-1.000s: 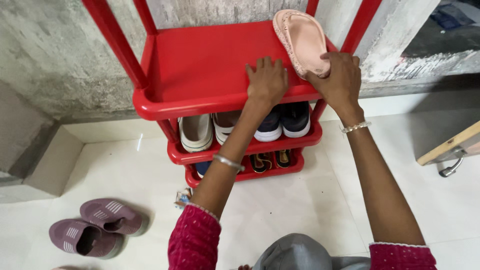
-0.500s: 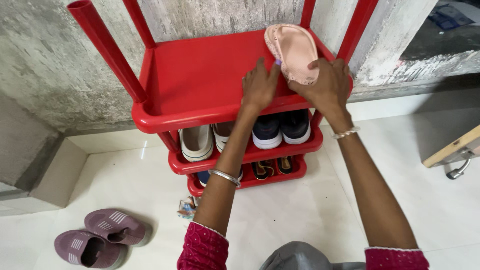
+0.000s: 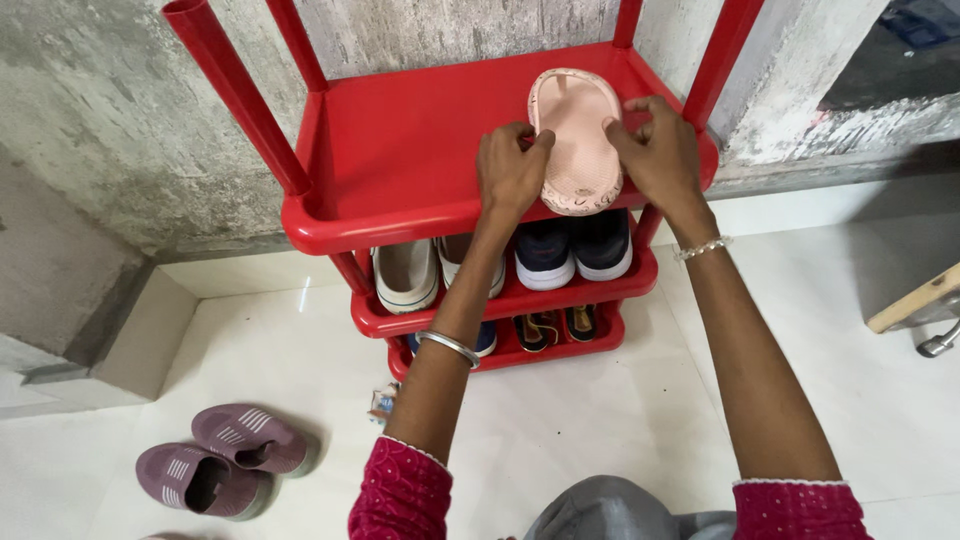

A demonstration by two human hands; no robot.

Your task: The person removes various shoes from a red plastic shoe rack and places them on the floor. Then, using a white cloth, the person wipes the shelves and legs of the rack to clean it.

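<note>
One item only: small crumpled wrapper [image 3: 383, 402], multicoloured with blue and white, on white floor [image 3: 600, 420] beside base of red shoe rack [image 3: 400, 215], partly hidden behind forearm. No labels, signs, screens visible.

Both arms reached forward; the left hand [image 3: 510, 172] and right hand [image 3: 657, 155] curled, fingers pinching inward.

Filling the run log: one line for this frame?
left hand: on pink slipper | right hand: on slipper | slipper: top shelf, red rack | floor: purple shoes
</note>
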